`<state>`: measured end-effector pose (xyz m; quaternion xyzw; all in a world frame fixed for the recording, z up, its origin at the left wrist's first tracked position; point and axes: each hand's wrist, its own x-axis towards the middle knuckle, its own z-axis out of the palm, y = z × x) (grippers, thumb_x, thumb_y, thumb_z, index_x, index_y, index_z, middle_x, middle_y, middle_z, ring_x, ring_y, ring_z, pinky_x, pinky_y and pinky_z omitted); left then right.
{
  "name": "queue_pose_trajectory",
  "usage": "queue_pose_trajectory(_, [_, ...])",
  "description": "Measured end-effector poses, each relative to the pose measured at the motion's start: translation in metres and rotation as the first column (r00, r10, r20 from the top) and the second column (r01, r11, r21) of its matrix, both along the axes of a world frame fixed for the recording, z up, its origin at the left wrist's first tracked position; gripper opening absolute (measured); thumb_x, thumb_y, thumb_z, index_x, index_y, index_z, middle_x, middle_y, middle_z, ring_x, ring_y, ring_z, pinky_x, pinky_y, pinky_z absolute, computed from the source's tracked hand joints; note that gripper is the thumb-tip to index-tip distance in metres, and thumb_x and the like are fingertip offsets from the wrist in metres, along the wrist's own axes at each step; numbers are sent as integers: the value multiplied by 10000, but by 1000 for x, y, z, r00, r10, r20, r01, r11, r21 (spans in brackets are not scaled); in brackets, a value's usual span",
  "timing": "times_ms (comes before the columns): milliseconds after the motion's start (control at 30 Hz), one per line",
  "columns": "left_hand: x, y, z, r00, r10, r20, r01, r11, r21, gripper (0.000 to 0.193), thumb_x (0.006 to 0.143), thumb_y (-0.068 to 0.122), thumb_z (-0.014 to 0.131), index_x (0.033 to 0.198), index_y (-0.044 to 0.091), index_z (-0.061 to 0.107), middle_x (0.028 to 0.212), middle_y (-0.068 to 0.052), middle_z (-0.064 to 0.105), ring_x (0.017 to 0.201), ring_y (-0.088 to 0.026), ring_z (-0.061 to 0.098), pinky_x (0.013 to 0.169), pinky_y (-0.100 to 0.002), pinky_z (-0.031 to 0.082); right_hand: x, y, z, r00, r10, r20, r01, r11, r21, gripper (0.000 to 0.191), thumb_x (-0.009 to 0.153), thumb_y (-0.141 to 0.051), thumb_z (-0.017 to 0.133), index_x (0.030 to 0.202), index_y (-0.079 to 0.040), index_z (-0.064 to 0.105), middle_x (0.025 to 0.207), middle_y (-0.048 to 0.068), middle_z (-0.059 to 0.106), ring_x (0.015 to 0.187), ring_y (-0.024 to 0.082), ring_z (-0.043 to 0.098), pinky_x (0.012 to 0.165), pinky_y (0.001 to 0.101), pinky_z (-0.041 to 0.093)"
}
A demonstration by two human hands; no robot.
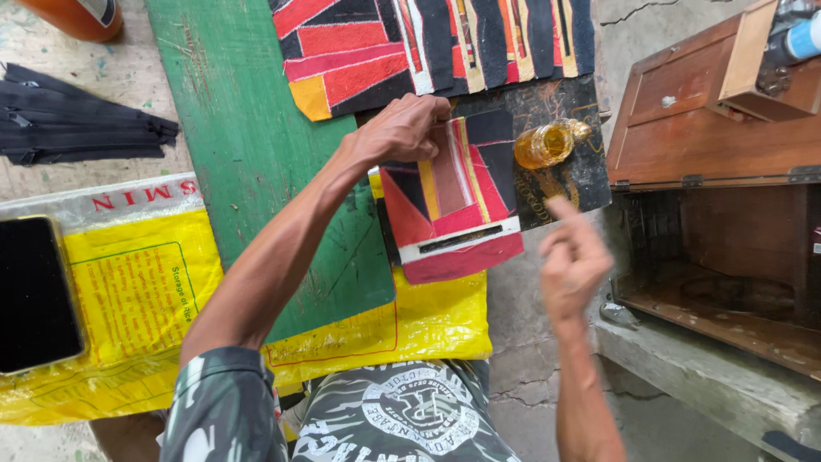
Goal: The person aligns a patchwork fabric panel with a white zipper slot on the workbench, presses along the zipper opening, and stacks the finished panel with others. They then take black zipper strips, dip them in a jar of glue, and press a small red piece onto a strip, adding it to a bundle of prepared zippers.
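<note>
My left hand (402,128) presses its fingers down on the top edge of a small patchwork piece (457,201) in red, black, yellow and white, which has a slot opening near its lower end. That piece lies partly on a black sheet (564,175) and partly on a yellow plastic sack (428,329). My right hand (573,261) hovers to the right of the piece, fingers loosely curled, forefinger raised, holding nothing. A small amber glass bottle (547,144) lies on its side on the black sheet just above my right hand.
A green wooden board (248,137) runs across the table. Larger patchwork panels (428,47) lie at the top. Black zippers (77,124) sit at far left, a dark phone (34,295) on a yellow sack (141,282). An open wooden box (710,128) stands right.
</note>
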<state>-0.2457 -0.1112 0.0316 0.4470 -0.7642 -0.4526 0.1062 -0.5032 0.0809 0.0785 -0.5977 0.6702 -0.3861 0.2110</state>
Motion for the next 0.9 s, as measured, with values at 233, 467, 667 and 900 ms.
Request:
queue_pose_trajectory(233, [65, 51, 78, 763, 251, -596, -152, 965, 212, 607, 855, 79, 752, 1405, 46, 498, 1217, -100, 658, 1156, -189, 640, 1028, -370, 542, -65, -90, 36, 812, 232, -536, -212, 972, 100, 414, 756, -116, 785, 1169, -142, 784, 1484, 186, 433, 1404, 395, 304, 1162, 524, 256])
queue_pose_trajectory(467, [43, 155, 47, 562, 655, -506, -544, 753, 370, 705, 801, 69, 763, 1410, 12, 412, 1338, -110, 604, 1224, -193, 628, 1057, -363, 517, -75, -138, 1, 652, 402, -643, -278, 916, 290, 472, 615, -214, 843, 1077, -139, 790, 1629, 218, 221, 1463, 473, 156, 1135, 623, 165])
queue_pose_trajectory(667, [35, 169, 18, 417, 759, -501, -687, 623, 373, 366, 1049, 48, 683, 1403, -24, 618, 1235, -182, 714, 1118, -176, 672, 974, -334, 558, -69, -149, -13, 590, 462, -662, -238, 883, 404, 379, 648, -215, 839, 1012, -127, 781, 1664, 197, 190, 1495, 458, 142, 1140, 636, 157])
queue_pose_trajectory(900, [34, 170, 41, 272, 720, -638, -705, 601, 378, 698, 926, -28, 656, 1516, -1, 284, 1327, -189, 545, 1011, -228, 698, 789, -323, 642, -80, -128, 15, 869, 294, -398, -193, 942, 275, 419, 690, -115, 838, 1099, -189, 785, 1566, 126, 391, 1458, 365, 287, 1182, 540, 269])
